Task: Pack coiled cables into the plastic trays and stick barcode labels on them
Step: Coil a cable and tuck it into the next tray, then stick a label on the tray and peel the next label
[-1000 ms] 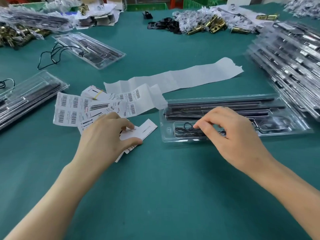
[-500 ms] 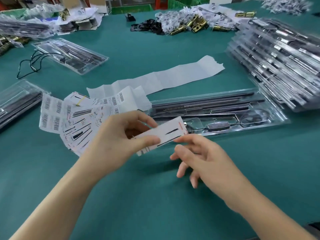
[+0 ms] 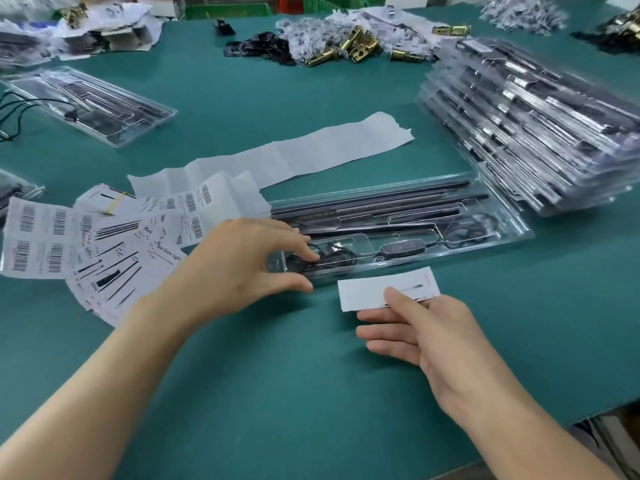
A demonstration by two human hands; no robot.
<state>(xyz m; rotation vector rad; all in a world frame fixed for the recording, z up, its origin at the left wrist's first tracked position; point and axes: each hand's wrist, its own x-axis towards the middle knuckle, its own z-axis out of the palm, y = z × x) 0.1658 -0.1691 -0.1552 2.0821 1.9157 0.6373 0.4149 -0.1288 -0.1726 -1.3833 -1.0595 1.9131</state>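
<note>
A clear plastic tray (image 3: 498,216) lies across the middle of the green table with black rods, a small black box and coiled black cable (image 3: 332,259) in it. My left hand (image 3: 242,268) reaches over the tray's left end, fingertips on the coiled cable and thumb at the tray's near edge. My right hand (image 3: 422,334) pinches a white label card (image 3: 367,292) between thumb and fingers, just in front of the tray.
Barcode label sheets (image 3: 38,244) and printed cards (image 3: 117,268) fan out at the left, with a long white backing strip (image 3: 311,154) behind them. A tall stack of filled trays (image 3: 540,133) stands at right. Another tray (image 3: 93,102) lies far left; brass hardware (image 3: 356,46) lies at the back.
The label card passed from my left hand to my right hand, which now holds it nearer the table edge. My left hand moved right onto the tray's cable end.
</note>
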